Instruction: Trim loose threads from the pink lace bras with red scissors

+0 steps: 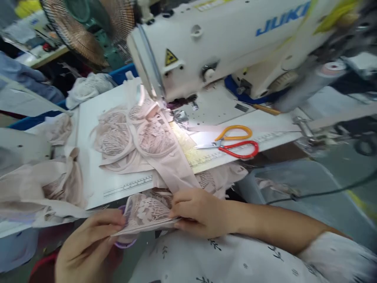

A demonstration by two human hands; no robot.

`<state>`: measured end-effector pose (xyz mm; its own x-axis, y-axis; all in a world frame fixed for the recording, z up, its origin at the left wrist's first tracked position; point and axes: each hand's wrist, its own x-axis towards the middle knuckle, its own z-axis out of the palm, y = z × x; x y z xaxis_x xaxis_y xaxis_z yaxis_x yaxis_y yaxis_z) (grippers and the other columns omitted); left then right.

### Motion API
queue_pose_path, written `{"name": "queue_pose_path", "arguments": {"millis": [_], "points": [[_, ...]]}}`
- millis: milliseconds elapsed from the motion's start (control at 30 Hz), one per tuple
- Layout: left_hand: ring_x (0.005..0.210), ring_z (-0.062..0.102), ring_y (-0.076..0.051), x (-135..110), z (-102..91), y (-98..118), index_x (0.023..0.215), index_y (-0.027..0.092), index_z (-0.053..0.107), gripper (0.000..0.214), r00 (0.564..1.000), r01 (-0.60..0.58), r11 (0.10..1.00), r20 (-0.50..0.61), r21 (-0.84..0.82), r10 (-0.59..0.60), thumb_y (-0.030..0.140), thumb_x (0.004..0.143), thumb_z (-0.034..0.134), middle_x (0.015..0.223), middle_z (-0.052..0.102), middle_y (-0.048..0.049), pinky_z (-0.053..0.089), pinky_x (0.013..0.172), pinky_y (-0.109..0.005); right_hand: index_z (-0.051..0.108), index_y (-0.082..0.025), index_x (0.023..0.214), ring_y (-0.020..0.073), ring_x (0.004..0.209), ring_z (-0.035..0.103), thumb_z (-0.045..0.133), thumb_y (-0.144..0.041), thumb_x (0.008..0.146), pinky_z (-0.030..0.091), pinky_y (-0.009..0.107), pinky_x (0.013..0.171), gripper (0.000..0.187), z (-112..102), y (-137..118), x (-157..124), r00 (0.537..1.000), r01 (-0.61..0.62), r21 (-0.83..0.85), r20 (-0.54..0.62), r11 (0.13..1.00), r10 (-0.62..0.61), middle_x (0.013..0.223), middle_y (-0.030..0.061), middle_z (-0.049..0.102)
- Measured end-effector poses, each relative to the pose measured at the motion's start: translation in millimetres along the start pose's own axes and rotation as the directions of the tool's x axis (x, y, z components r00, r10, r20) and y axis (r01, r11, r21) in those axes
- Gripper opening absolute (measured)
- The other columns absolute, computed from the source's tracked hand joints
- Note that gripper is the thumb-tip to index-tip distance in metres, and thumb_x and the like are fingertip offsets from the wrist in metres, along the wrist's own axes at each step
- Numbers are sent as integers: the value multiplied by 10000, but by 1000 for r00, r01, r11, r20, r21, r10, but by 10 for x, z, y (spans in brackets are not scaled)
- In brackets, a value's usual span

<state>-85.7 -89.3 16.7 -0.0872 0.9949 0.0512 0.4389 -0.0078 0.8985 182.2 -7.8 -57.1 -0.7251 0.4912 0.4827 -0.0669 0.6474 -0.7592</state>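
Note:
Between my two hands a pale pink lace bra is stretched at the front edge of the sewing table. My left hand pinches its left end, close to a purple ring partly hidden behind the fabric. My right hand grips the other end of the lace. More of the pink fabric, with lace cups, lies over the table up to the needle area of the white sewing machine, where a lamp glares. Scissors with one orange and one red handle lie on the table to the right.
A heap of pink fabric pieces is at the left. Below right stands a translucent plastic bin with scraps. A thread cone stands behind the machine, and a fan is at the back left.

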Motion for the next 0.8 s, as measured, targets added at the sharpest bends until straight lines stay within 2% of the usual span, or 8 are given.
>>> {"name": "queue_pose_path", "arguments": {"millis": [33, 133, 300, 433, 533, 633, 700, 800], "points": [[899, 658, -205, 60, 43, 64, 839, 238, 740, 176, 983, -159, 987, 96, 14, 157, 108, 751, 659, 918, 714, 13, 554, 802, -266, 646, -103, 897, 155, 702, 571, 449, -236, 888, 475, 255, 636, 239, -11, -20, 2, 1000, -25, 13, -3, 1000, 25, 795, 100, 625], [773, 671, -195, 174, 87, 86, 870, 227, 732, 186, 932, -336, 942, 155, 21, 329, 96, 768, 648, 822, 712, -35, 579, 729, -301, 643, -123, 901, 155, 698, 573, 459, -188, 860, 464, 254, 613, 200, -38, -62, 14, 995, -102, 39, 15, 994, 101, 795, 88, 624], [744, 664, -165, 192, 10, 6, 854, 241, 709, 177, 940, -329, 939, 133, 99, 315, 97, 805, 620, 776, 693, -20, 570, 690, -273, 650, -139, 884, 149, 695, 573, 470, -161, 838, 456, 250, 613, 187, -17, -75, 41, 987, -160, 49, 41, 986, 158, 785, 75, 621], [893, 660, -177, 170, 35, 118, 993, 225, 659, 209, 921, -379, 819, 92, 430, 378, 115, 826, 598, 958, 687, -49, 557, 775, -269, 655, -123, 881, 151, 676, 562, 467, -181, 833, 449, 253, 602, 203, 28, -34, 77, 991, -134, 25, -6, 991, 134, 772, 81, 619], [1034, 617, -197, 150, 207, 245, 1063, 199, 608, 228, 844, -511, 630, 202, 585, 497, 166, 837, 606, 1062, 660, -67, 511, 930, -322, 653, -124, 896, 160, 707, 563, 488, -216, 849, 446, 261, 626, 194, 32, -26, 115, 989, -143, -32, 22, 989, 143, 795, 84, 627], [1023, 624, -209, 170, 462, 279, 1092, 163, 568, 242, 724, -685, 514, 408, 516, 557, 146, 852, 582, 1021, 676, -73, 492, 977, -387, 625, -134, 867, 153, 702, 552, 546, -272, 864, 434, 258, 640, 159, 23, -40, 142, 978, -186, -77, 82, 979, 192, 771, 59, 616], [948, 646, -214, 219, 613, 239, 1079, 130, 557, 202, 688, -721, 465, 457, 513, 563, 146, 878, 541, 962, 688, -88, 518, 925, -397, 578, -150, 839, 141, 663, 529, 598, -322, 847, 425, 251, 624, 174, 23, -50, 148, 957, -270, -84, 89, 959, 277, 728, 21, 590], [785, 658, -190, 314, 728, 155, 989, 148, 570, 138, 676, -737, 472, 520, 484, 522, 199, 927, 458, 862, 685, -76, 561, 705, -309, 513, -176, 805, 129, 623, 496, 663, -346, 799, 413, 246, 600, 226, 25, -56, 142, 923, -367, -105, 78, 924, 376, 699, -17, 554]]}}
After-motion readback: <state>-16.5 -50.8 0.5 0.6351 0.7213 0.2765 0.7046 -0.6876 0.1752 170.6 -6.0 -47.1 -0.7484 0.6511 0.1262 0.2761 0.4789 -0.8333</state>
